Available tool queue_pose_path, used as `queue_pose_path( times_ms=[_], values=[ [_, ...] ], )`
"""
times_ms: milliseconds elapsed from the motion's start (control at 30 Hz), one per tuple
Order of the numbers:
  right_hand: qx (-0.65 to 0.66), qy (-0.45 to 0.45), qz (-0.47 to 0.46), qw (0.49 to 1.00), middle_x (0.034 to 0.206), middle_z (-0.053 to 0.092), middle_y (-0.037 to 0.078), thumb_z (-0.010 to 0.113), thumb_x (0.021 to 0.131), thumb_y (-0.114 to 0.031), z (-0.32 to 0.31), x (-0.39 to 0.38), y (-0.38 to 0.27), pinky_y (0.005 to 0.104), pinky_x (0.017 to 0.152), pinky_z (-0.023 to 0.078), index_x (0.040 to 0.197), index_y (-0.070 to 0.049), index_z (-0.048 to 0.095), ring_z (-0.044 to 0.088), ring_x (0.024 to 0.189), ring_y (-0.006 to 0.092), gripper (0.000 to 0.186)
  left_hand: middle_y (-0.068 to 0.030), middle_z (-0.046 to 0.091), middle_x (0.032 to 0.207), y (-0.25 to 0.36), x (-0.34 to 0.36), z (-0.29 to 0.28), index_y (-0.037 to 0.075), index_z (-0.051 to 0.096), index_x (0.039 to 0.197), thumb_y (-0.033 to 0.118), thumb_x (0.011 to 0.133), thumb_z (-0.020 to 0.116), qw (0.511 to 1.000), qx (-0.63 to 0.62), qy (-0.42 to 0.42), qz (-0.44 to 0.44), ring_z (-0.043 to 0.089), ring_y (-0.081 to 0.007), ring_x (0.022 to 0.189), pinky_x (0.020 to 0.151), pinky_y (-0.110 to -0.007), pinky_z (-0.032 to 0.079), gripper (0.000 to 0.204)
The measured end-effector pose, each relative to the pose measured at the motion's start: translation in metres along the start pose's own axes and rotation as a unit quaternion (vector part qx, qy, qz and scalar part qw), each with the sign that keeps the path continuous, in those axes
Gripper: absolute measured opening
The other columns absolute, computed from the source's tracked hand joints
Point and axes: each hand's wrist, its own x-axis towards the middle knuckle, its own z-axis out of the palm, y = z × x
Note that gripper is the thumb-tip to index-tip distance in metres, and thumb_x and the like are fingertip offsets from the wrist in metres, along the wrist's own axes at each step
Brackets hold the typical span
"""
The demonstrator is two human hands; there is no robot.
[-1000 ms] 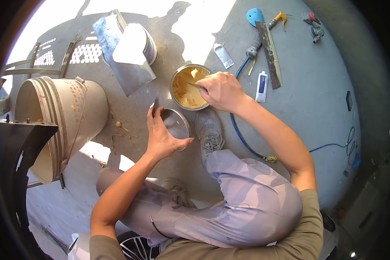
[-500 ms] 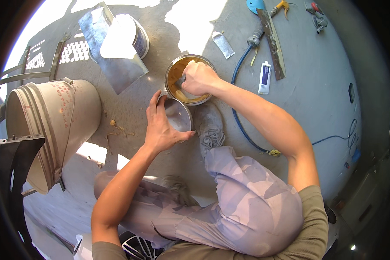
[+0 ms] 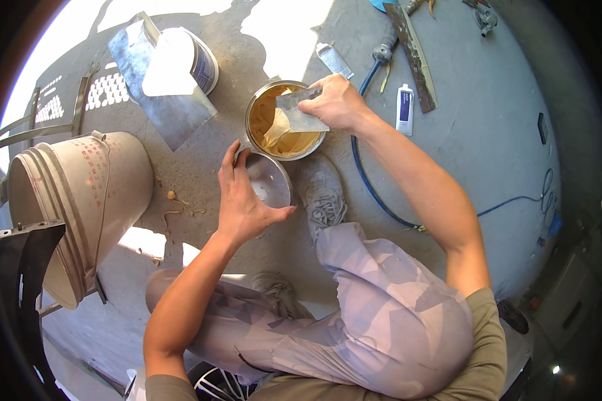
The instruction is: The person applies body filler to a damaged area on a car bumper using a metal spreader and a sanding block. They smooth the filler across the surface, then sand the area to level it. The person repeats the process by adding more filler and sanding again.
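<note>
Over a round tin of yellow-tan putty (image 3: 294,144), my right hand (image 3: 338,103) grips a flat metal scraper (image 3: 301,112). A creamy lump of putty (image 3: 278,127) clings to the scraper's left end. My left hand (image 3: 243,208) is wrapped round a shallow, round grey metal dish or lid (image 3: 269,180), thumb on the near edge and fingers on the far left edge. That dish stands tilted, close against the tin's near side; its inside looks bare and dull.
A big plastic bucket (image 3: 124,170) lies on its side at left. Behind it, a bent metal sheet (image 3: 180,117) leans on a white pail (image 3: 207,67). Two tubes (image 3: 405,110), a blue hose (image 3: 364,180) and a long strip (image 3: 411,57) lie right. My shoe (image 3: 322,194) is beside the tin.
My right hand has risen from inside the tin and moved right, bringing the scraper into sight with putty on it. My left hand still holds the dish in nearly the same place.
</note>
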Motion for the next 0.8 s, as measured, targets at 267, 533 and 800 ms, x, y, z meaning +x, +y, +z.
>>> queue_pose_path(
  times_ms=[267, 533, 800],
  values=[
    [0.078, 0.009, 0.05, 0.996, 0.102, 0.081, 0.021, 0.08, 0.084, -0.028, 0.033, -0.009, -0.001, 0.0355, 0.087, 0.062, 0.118, 0.007, 0.078, 0.079, 0.091, 0.0272, 0.048, -0.0171, 0.019, 0.169, 0.014, -0.004, -0.003, -0.008, 0.033, 0.155, 0.037, 0.054, 0.102, 0.999, 0.042, -0.008, 0.005, 0.03, -0.0421, 0.153, 0.122, -0.05, 0.042, 0.13],
    [0.296, 0.063, 0.049, 0.952, 0.098, 0.081, 0.014, 0.082, 0.093, -0.011, -0.026, -0.049, 0.028, 0.0255, 0.074, 0.06, 0.115, 0.015, 0.073, 0.074, 0.082, 0.0111, 0.035, -0.0212, 0.023, 0.169, 0.02, -0.007, -0.007, -0.011, 0.039, 0.153, 0.033, 0.054, 0.102, 0.993, 0.08, 0.012, 0.087, 0.028, -0.0438, 0.153, 0.123, -0.054, 0.037, 0.125],
    [0.132, 0.253, -0.053, 0.957, 0.07, 0.075, 0.006, 0.081, 0.09, -0.024, -0.076, -0.121, 0.024, 0.0313, 0.062, 0.052, 0.11, 0.0, 0.081, 0.066, 0.063, 0.0117, 0.031, -0.0105, 0.024, 0.173, 0.077, 0.07, -0.012, -0.005, 0.053, 0.147, 0.035, 0.061, 0.099, 0.948, 0.289, -0.026, 0.132, 0.028, -0.0413, 0.155, 0.116, -0.065, 0.039, 0.105]
  ],
)
